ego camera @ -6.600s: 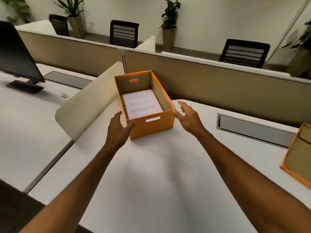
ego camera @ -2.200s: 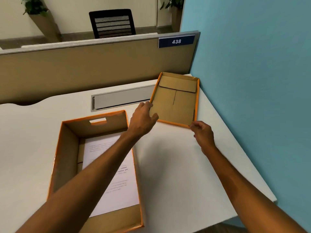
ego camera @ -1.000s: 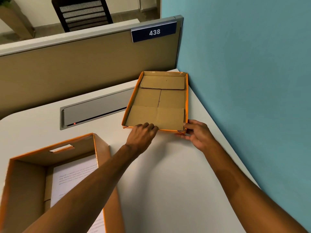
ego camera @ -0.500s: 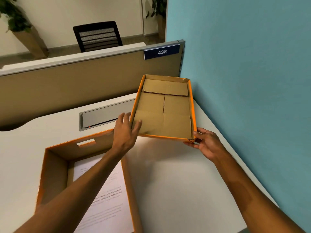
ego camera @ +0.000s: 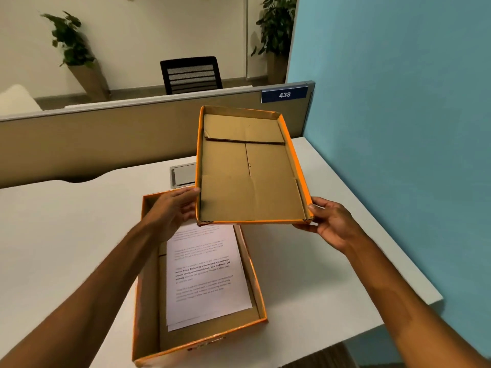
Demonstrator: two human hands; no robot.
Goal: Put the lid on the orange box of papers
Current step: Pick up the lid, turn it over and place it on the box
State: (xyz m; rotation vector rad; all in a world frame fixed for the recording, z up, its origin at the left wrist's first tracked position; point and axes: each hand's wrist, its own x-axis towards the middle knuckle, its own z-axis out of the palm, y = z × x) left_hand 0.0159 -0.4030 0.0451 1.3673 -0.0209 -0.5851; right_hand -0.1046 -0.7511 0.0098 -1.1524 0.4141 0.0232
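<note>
The orange lid hangs in the air, tilted up with its brown cardboard inside facing me. My left hand grips its near left corner and my right hand grips its near right corner. Below and in front stands the open orange box on the white desk, with a stack of printed white papers lying inside. The lid's near edge overlaps the far end of the box and hides its back wall.
A blue wall runs along the desk's right side. A beige partition with a "438" sign closes the back. A grey cable flap sits in the desk behind the lid. The desk's right edge is near.
Both hands have lifted the lid off the desk and brought it toward me and leftward, so that it hangs over the far end of the box. The view has tilted.
</note>
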